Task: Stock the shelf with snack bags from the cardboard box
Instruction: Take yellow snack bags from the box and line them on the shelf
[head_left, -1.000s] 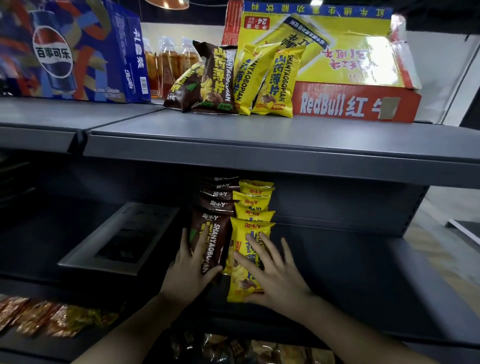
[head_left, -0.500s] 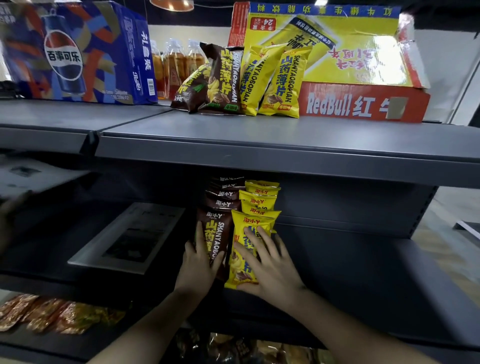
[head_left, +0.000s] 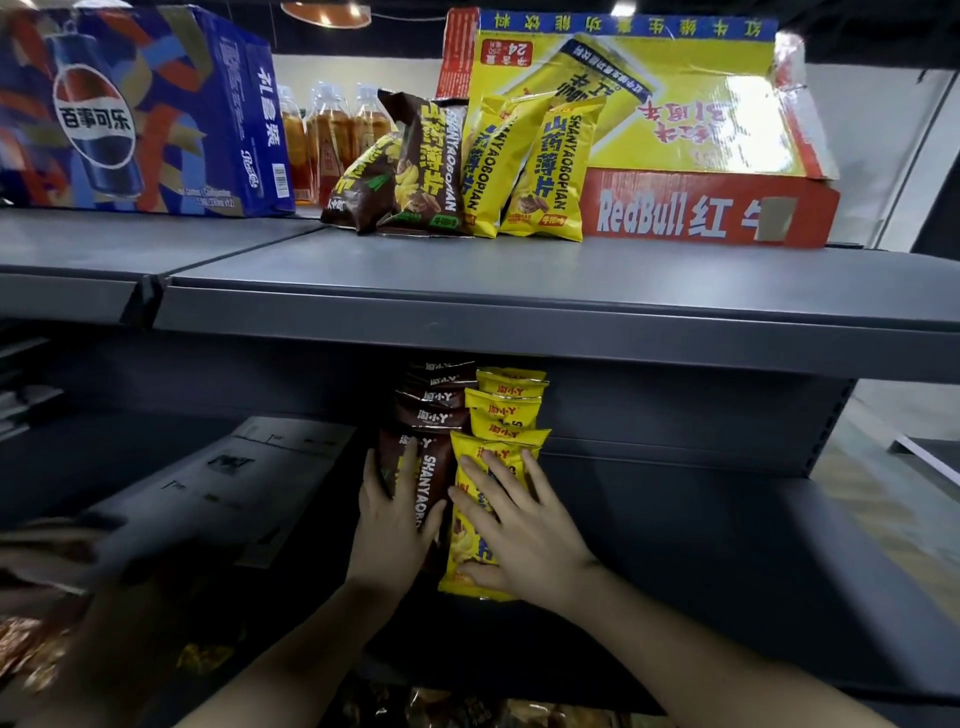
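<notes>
- Mid shelf (head_left: 727, 571): open room R of the bags; grey panel (head_left: 234, 478) lies L; top shelf (head_left: 519, 322) edge overhangs the rows.
- L hand (head_left: 395, 525) flat on front brown bag (head_left: 434, 473), R hand (head_left: 524, 530) flat on front yellow bag (head_left: 467, 551); fingers straight, spread, nothing grasped.
- Up top: box (head_left: 701, 208), Pepsi case (head_left: 130, 114), 3 bottles (head_left: 332, 130).
- Mid rows: at least 4 brown, 4 yellow; top: 2 + 2.

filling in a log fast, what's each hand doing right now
Left hand: open, fingers flat against the front brown snack bag.
Right hand: open, fingers spread flat on the front yellow snack bag.
</notes>
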